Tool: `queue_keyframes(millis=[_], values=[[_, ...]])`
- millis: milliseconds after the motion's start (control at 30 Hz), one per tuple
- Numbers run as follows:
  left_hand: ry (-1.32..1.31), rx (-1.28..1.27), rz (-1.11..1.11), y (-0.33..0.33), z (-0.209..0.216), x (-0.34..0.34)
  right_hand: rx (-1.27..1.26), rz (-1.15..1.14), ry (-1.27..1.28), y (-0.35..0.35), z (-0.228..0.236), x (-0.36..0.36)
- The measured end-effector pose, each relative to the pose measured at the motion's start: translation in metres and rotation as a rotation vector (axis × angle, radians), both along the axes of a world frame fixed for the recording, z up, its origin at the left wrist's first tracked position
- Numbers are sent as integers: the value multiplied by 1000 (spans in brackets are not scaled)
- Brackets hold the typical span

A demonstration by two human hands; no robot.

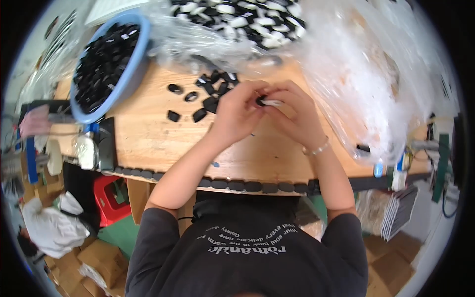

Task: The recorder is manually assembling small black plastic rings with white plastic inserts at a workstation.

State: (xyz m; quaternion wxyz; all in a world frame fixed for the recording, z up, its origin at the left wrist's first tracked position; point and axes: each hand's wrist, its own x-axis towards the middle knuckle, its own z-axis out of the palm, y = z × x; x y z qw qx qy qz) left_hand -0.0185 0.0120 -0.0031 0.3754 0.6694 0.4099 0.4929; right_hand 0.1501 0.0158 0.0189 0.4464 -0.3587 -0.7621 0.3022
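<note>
Over the pale wooden bench [148,143], toward its far middle, hold the small black-and-white piece [271,103] steady in left grip [236,113] and right grip [297,111], both nearly closed on it, with contact partly hidden. Keep pressure even, clear of loose black pieces [211,104] just left, blue basin [134,79] farther left, plastic sheeting [346,99] right.

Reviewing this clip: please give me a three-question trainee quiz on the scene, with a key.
1. Which colour are the pieces in the basin: A white, B black, C red?
2. True or false: the bracelet is on the right wrist.
3. Fill in: between the left grip and the right grip, the colour seen right beside the black piece is ____.

Key: 1 B; 2 true; 3 white.
</note>
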Motion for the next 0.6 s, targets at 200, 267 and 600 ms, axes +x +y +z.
queue_keyframes(millis=[200, 267, 600], values=[[0, 55, -28, 1, -4, -1, -102, -20, -102, -5, 6, -3], [-208, -50, -84, 0, -3, 2, -179, -66, -23, -8, -3, 3], [-284, 23, 38, 0, -21, 10, -349, -97, 145, -6, -27, 10]])
